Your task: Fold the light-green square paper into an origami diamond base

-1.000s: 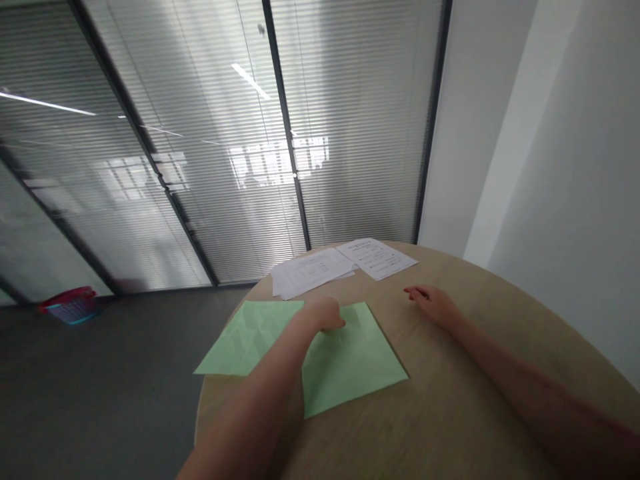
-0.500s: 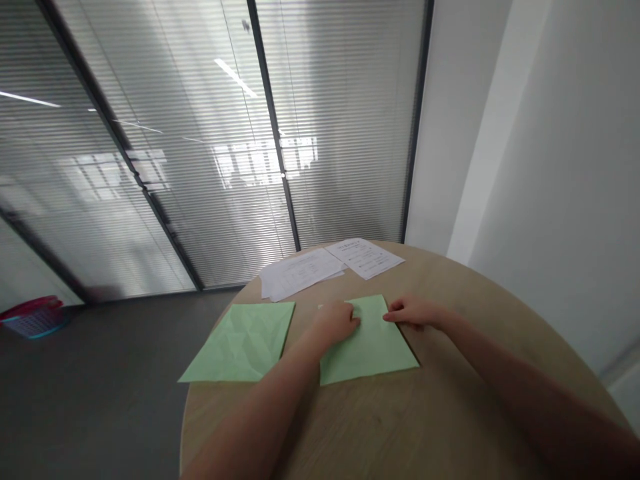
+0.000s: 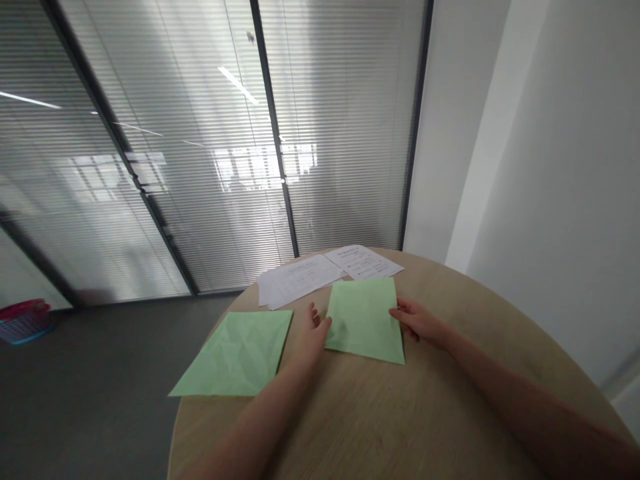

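A light green sheet of paper (image 3: 364, 319) is in front of me, a little raised off the table, as far as I can tell. My right hand (image 3: 416, 321) pinches its right edge between thumb and fingers. At the opposite edge is my left hand (image 3: 314, 333), its fingers apart and its thumb close to the paper; whether it touches cannot be made out. Further left, a second green stack of paper (image 3: 240, 353) with crease marks lies flat, one corner sticking out past the table's edge. My left forearm passes close to its right side.
White printed sheets (image 3: 300, 279) lie at the far side of the round wooden table (image 3: 380, 427), partly overlapping. Behind stands a glass partition with blinds (image 3: 350, 167); a white wall (image 3: 560, 200) is on the right. A red and blue basket (image 3: 26, 321) sits on the floor.
The right green sheet has turned and moved away from me, nearer the printed sheets. My left hand has come off its surface to the left edge. My right hand still holds the right edge.
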The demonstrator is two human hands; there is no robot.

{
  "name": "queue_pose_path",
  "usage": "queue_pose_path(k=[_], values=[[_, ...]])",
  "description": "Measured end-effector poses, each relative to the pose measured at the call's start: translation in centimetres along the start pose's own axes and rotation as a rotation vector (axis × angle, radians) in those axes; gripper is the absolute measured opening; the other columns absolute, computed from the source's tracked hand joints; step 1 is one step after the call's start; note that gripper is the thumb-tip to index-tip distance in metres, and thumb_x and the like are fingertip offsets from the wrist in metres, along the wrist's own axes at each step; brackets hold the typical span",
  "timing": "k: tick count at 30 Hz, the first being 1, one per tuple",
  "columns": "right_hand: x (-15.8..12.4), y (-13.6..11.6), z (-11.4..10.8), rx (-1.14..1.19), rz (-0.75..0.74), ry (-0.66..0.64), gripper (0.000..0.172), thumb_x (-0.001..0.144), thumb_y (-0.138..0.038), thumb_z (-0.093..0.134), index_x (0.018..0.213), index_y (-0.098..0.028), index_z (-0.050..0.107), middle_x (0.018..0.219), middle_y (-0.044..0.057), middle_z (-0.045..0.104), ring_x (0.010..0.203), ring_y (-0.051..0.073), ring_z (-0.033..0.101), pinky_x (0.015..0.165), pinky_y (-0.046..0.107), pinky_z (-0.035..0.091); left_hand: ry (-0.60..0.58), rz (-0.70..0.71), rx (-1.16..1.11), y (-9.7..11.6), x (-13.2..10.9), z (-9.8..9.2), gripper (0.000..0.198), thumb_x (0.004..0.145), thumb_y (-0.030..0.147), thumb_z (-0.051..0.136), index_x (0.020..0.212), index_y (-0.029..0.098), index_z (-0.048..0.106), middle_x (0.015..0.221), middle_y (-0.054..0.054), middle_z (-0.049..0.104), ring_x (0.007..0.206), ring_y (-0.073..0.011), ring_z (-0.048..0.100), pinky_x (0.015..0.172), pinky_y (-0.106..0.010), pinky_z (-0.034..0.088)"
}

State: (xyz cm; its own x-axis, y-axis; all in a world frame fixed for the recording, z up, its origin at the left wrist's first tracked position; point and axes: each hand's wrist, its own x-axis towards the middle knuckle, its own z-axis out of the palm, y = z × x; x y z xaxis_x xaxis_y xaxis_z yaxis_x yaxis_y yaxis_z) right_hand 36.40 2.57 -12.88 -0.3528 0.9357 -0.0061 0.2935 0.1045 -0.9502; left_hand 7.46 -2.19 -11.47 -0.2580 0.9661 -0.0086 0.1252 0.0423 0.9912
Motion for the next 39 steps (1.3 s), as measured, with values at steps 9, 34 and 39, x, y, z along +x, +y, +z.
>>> queue_pose_path(k=[9,34,39], values=[[-0.9,1.1,-0.5,0.072,-0.036,0.010,0.059,0.081,-0.063,0.065,0.117,-0.016,0.063,0.060,-0.006,0.049,0.043,0.009,0.041,0.040,0.021,0.034,-0.071,-0.156,-0.222,0.8,-2.0,-0.1,0.080,0.087,0.027,0.072,0.158,0.019,0.035,0.148,-0.019,0.056,0.122,-0.0275,0.066,0.096,-0.033,0.055],[-2.1,-0.1,-0.4,0.349,0.045,-0.033,0.047,0.075,-0.052,0.076,0.107,-0.018,0.070,0.108,0.011,0.076,0.095,0.026,0.072,0.093,0.043,0.056,-0.344,-0.134,-0.138,1.3,-2.1,-1.4,0.032,0.071,0.034,0.073,0.097,0.016,0.073,0.077,-0.003,0.070,0.060,-0.0129,0.061,0.051,-0.021,0.043],[-2.2,-0.1,-0.8,0.414,0.104,0.044,0.041,0.067,-0.041,0.079,0.101,-0.019,0.071,0.092,0.007,0.075,0.081,0.022,0.070,0.077,0.034,0.056,-0.339,-0.138,-0.182,1.9,-2.1,-1.7,0.023,0.065,0.026,0.066,0.085,0.016,0.069,0.070,-0.001,0.067,0.059,-0.0128,0.060,0.051,-0.022,0.045]])
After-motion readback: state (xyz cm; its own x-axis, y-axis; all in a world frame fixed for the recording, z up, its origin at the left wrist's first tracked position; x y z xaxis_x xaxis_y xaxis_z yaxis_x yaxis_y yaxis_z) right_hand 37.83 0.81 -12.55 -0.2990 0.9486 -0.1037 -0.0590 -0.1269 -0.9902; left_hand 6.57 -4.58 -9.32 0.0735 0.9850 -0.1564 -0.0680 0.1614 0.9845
